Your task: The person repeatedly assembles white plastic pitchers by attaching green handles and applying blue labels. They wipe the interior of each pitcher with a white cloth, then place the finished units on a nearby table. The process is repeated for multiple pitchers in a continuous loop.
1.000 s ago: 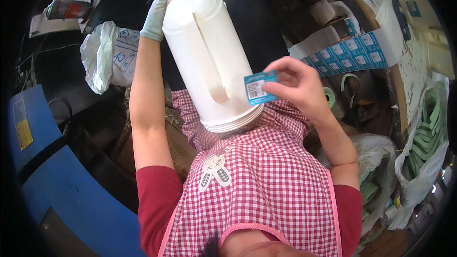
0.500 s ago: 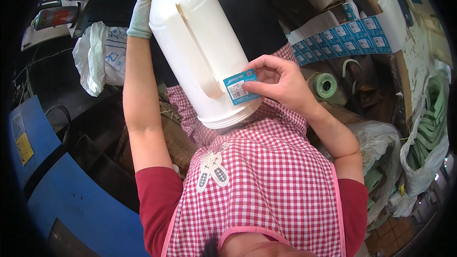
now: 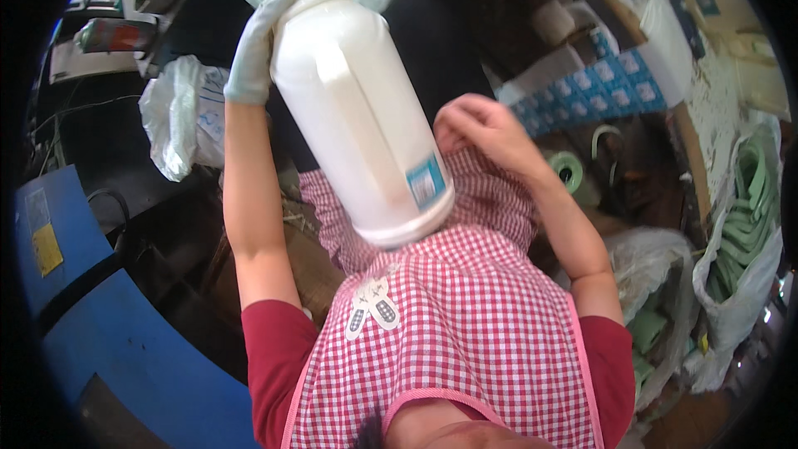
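Observation:
A large white plastic jug [image 3: 353, 108] with a long side handle lies tilted over my lap, its neck pointing away from me. My left hand [image 3: 256, 48], in a pale glove, grips its left side near the neck; the fingertips are partly hidden. Low on the wall, beside the handle's near end, a blue and white label [image 3: 426, 182] lies against the plastic. Just right of the jug is my bare right hand [image 3: 486, 129], apart from the label. Its fingers are curled in and a little blurred, with nothing visible in them.
A sheet of blue labels [image 3: 590, 93] stands at the right, with a green roll [image 3: 567, 173] below it. Plastic bags of green strips [image 3: 740, 216] hang at the far right. Another plastic bag [image 3: 179, 112] and blue panels [image 3: 133, 366] are at the left.
My right hand has let go of the label and drawn back to the right, its fingers curling. The label stays on the jug. The jug has turned slightly and shifted toward me.

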Tool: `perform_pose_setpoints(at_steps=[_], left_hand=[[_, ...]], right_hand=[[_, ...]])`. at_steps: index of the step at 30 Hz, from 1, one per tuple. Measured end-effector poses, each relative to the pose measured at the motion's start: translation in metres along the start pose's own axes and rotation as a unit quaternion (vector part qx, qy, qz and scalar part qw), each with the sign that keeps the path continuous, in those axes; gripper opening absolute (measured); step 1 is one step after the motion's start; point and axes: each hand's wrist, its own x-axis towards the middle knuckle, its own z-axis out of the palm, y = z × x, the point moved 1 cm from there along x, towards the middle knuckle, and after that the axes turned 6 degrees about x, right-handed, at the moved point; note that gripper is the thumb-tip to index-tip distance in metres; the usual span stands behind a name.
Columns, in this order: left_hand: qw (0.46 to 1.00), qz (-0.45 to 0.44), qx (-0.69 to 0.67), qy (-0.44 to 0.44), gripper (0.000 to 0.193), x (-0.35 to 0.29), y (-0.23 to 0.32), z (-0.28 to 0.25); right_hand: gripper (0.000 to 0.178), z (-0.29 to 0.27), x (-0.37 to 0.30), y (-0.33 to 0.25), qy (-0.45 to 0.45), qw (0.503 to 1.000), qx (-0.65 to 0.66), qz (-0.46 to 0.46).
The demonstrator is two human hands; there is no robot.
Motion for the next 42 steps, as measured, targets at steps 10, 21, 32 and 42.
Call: perform_pose_setpoints(at_steps=[10,21,32,42], left_hand=[[0.764,0.567,0.241,-0.192,0.042,-0.167,0.171,0.098],[0.749,0.465,0.405,-0.242,0.040,-0.200,0.213,0.120],[0.711,0.471,0.457,-0.253,0.039,-0.164,0.145,0.101],[0.727,0.444,0.466,-0.238,0.037,-0.163,0.144,0.115]], right_hand=[[0.041,0.031,-0.108,-0.244,-0.181,0.445,-0.505,-0.717],[0.020,0.097,-0.182,-0.290,-0.327,0.386,-0.723,-0.470],[0.021,0.066,-0.117,-0.216,-0.270,0.433,-0.737,-0.442],[0.016,0.062,-0.117,-0.229,-0.302,0.415,-0.773,-0.373]])
